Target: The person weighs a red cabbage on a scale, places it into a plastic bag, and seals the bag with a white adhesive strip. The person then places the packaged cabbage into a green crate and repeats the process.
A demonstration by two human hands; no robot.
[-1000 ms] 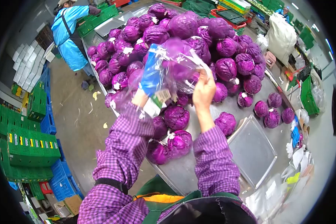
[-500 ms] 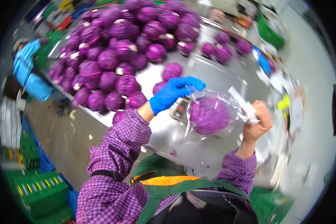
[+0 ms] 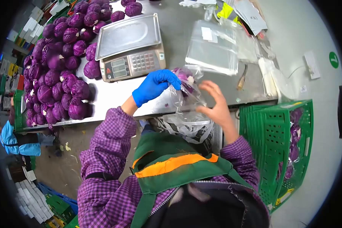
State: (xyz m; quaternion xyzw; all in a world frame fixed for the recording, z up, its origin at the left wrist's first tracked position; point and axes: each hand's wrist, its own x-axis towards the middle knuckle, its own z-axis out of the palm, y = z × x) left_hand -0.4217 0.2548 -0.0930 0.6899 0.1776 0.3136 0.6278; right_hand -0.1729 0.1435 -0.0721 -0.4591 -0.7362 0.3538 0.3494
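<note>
A red cabbage [image 3: 186,80] sits inside a clear plastic bag [image 3: 184,102] in front of my chest, above the table's near edge. My left hand [image 3: 155,86], in a blue glove, is closed on the bag at its left side. My bare right hand [image 3: 215,102] is just right of the bag, thumb and fingers spread apart, with nothing visible between them. Behind my left hand stands a weighing scale [image 3: 131,57] with a bare metal pan.
A large heap of red cabbages [image 3: 57,81] covers the table's left side. Flat clear bags [image 3: 211,51] lie stacked right of the scale, near a knife-like tool [image 3: 242,78]. Green crates [image 3: 260,148] with bagged cabbages stand at my right. Another person [image 3: 17,136] is far left.
My view has turned right, bringing the scale and crates into sight. My right hand has let go of the bag's gathered end and spread its fingers. My left hand still holds the bag.
</note>
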